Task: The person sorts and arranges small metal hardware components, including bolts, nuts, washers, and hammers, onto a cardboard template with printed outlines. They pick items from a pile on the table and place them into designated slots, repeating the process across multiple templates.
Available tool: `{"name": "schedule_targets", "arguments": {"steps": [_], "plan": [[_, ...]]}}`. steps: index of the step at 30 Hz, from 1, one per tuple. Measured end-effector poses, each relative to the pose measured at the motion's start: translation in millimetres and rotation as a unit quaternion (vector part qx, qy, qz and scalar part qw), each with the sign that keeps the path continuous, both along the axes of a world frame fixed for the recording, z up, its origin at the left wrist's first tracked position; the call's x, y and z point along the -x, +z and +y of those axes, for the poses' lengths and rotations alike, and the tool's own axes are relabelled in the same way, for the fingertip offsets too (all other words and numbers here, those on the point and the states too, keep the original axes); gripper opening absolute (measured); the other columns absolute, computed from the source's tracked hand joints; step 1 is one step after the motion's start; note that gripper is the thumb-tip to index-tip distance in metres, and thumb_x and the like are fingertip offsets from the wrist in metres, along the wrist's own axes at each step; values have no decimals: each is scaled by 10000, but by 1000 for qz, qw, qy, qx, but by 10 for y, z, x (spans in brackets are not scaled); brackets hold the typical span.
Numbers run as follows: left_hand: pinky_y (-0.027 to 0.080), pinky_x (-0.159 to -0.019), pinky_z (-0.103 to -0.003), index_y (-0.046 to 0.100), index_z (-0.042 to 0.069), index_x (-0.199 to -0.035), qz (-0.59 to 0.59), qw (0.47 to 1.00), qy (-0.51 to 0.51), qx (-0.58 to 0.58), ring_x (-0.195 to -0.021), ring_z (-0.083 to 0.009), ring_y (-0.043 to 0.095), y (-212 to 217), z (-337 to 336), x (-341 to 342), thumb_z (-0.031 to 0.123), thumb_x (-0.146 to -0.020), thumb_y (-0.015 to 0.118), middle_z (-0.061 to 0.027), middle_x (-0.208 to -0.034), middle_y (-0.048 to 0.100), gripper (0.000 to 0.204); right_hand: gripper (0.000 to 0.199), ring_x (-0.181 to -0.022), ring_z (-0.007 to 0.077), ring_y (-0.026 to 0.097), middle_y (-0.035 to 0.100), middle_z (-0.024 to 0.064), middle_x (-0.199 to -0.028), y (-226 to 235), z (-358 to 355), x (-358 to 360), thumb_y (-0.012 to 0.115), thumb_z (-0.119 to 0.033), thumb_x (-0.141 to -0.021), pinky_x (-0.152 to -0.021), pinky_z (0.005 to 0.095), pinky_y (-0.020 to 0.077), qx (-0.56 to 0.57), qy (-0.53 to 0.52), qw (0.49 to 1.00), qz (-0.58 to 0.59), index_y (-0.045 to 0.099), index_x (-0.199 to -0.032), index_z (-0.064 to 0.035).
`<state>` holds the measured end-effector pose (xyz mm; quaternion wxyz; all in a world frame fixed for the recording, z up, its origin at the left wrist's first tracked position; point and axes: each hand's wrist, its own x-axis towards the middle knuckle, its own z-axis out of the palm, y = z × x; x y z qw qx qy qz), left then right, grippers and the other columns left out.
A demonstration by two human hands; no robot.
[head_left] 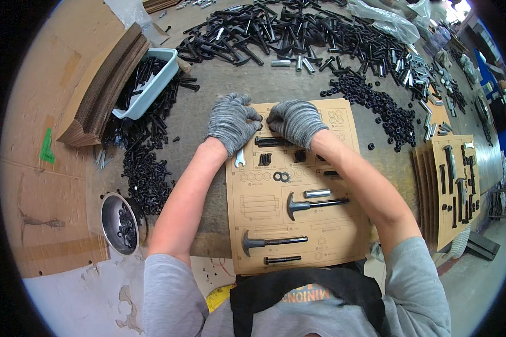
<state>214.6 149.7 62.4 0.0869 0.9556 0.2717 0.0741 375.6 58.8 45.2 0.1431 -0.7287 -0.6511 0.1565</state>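
My left hand, in a grey knit glove, is at the top left of a printed brown cardboard sheet. Its fingertips are pinched beside a small dark round piece, too small to name. Close to it, my right hand, gloved alike, has its fingers curled down onto the sheet; whatever is in them is hidden. A wrench pokes out below my left hand. Black bolts, two black rings, a silver sleeve, and two T-shaped black pieces lie lower on the sheet.
Black T-shaped pieces are heaped at the back, nuts at the right. On the left are a light-blue bin, piled bolts and a metal bowl. Filled cardboard sheets stand stacked at the right.
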Motion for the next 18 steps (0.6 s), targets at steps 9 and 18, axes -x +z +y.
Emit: {"name": "schedule_targets", "arguments": {"steps": [9, 18], "plan": [[419, -969, -366, 755, 137, -889, -24, 1000, -18, 3, -1078, -270, 569, -118, 68, -19, 270, -724, 722, -102, -1127, 653, 214, 206, -766, 277, 667, 702, 115, -850, -66, -32, 106, 674, -266, -801, -737, 367, 515, -38, -76, 994, 66, 726, -917, -104], [410, -990, -354, 734, 155, -983, -65, 997, 16, -24, -1091, -246, 576, 33, -61, 176, 302, -808, 657, -84, -1145, 645, 242, 165, -738, 267, 659, 689, 99, -824, 114, -291, 108, 663, -222, -830, -726, 347, 522, -142, -24, 988, 50, 715, -921, -95]]}}
